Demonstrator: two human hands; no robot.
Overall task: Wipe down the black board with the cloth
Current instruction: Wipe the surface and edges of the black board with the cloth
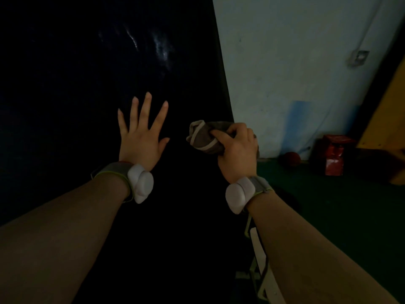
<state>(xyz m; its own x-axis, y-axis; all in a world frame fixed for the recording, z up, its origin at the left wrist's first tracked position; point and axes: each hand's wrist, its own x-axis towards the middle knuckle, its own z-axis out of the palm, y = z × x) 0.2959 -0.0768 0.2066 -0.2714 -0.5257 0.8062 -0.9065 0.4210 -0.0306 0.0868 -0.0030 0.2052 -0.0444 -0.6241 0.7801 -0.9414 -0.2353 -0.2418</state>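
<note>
You're poised to wipe, cloth (203,139) bunched.
Your right hand (237,148) grips it; your left hand (142,137) is spread open against the board (65,84). Next, press the cloth flat beside the left.

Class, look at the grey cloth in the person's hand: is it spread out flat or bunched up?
Bunched up. The grey cloth with pale edging is crumpled into a wad, gripped by the right hand.

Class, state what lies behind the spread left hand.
Behind the left hand is the black board, with pale streaks higher up. The patch under the hand is covered and cannot be seen.
</note>
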